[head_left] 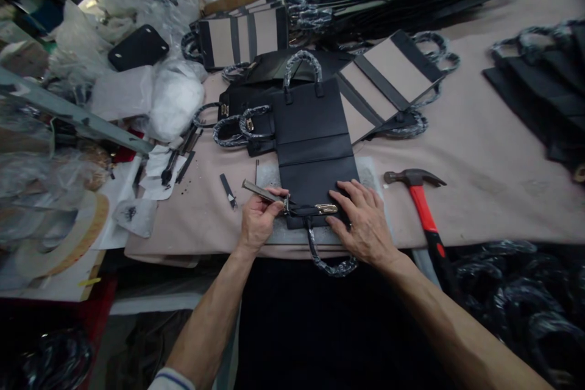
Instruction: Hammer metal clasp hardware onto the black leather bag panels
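Observation:
A black handbag panel (pixel 313 134) lies spread out in front of me, with a plastic-wrapped handle at its far end and another wrapped handle (pixel 333 269) over the table edge. Between the fingers of my left hand (pixel 258 222) is a slim metal bar-shaped tool (pixel 262 191), angled up to the left at the panel's left edge. A strap with gold-coloured hardware (pixel 327 209) crosses the near part of the panel. My right hand (pixel 365 219) rests on the panel's right side, fingers spread, close to that hardware. Beneath the panel is a pale slab (pixel 372 180).
A claw hammer (pixel 423 201) with a red and black handle lies right, its grip past the table edge. A small cutter (pixel 228 191) lies left. More bag pieces (pixel 388 79) with wrapped handles are behind. A tape roll (pixel 86 237) and plastic bags (pixel 176 97) crowd the left.

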